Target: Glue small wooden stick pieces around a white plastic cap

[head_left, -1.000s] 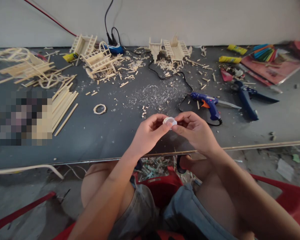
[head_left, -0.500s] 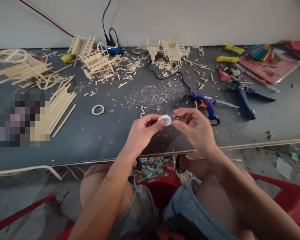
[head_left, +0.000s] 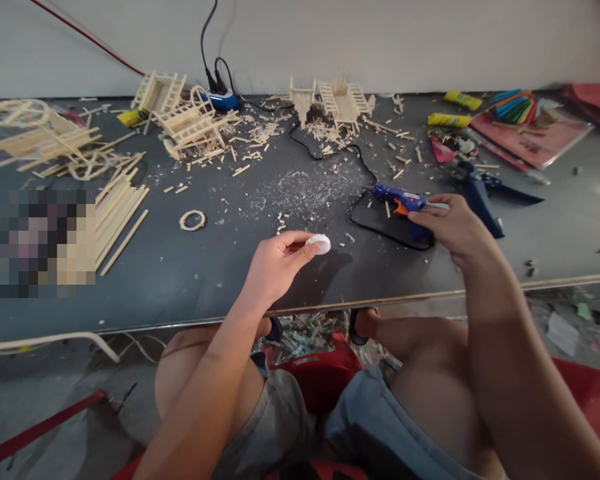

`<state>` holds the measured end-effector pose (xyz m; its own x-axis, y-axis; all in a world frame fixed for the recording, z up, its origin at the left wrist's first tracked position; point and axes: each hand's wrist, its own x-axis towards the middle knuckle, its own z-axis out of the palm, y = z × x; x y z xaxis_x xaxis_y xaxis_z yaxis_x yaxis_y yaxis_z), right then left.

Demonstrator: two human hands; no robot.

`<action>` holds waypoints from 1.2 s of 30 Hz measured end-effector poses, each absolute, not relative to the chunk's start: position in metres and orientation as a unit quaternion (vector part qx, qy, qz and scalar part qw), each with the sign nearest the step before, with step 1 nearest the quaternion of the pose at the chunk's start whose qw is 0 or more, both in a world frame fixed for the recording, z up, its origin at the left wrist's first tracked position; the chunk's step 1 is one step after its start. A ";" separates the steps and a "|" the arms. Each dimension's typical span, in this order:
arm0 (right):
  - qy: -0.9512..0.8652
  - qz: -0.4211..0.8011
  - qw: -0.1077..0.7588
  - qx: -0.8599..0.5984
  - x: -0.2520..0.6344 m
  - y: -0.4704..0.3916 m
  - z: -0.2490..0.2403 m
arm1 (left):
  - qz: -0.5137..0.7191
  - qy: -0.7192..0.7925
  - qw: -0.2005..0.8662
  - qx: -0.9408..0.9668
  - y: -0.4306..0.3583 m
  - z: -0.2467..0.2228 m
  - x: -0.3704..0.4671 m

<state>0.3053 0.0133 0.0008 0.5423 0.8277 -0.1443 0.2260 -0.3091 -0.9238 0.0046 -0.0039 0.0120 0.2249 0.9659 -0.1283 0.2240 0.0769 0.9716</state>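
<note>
A pale wall (head_left: 380, 47) runs behind a long grey surface (head_left: 220, 267) scattered with stick offcuts (head_left: 325, 130) and thin white strands. From my distant seat, I look down through the head camera at two bare hands.

My left grip (head_left: 275, 267) is closed in a pinch, thumb against fingers, on a small round white piece (head_left: 320, 245), held tilted above the surface near its front edge. My right grip (head_left: 453, 223) is at the rear of a blue hot glue gun (head_left: 393, 195), which lies on its side with its nozzle pointing left. Thumb and fingers straddle the back end, around the glue stick (head_left: 437, 206); I cannot tell how firmly they close, or whether they close at all.

A red light shows on the gun's body, so I would treat the nozzle as hot and lift by the handle, fingers well behind the orange trigger (head_left: 401, 208). The black cord (head_left: 357, 217) loops around the gun's near side; I judge it needs slack so it won't drag through the offcuts. I would hold the white piece by its edge, keeping the left fingertips clear of the nozzle.
</note>
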 end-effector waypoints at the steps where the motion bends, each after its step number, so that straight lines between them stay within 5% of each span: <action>1: -0.348 0.331 0.468 -0.742 0.304 0.015 0.001 | 0.349 0.514 0.522 0.584 -0.004 0.011 0.004; 15: -0.259 0.608 0.502 -0.558 0.293 0.011 0.011 | 0.334 0.535 0.502 0.592 -0.003 0.008 0.005; 36: -0.409 0.673 0.439 -0.432 0.238 -0.032 0.004 | 0.329 0.533 0.522 0.579 0.000 0.010 0.001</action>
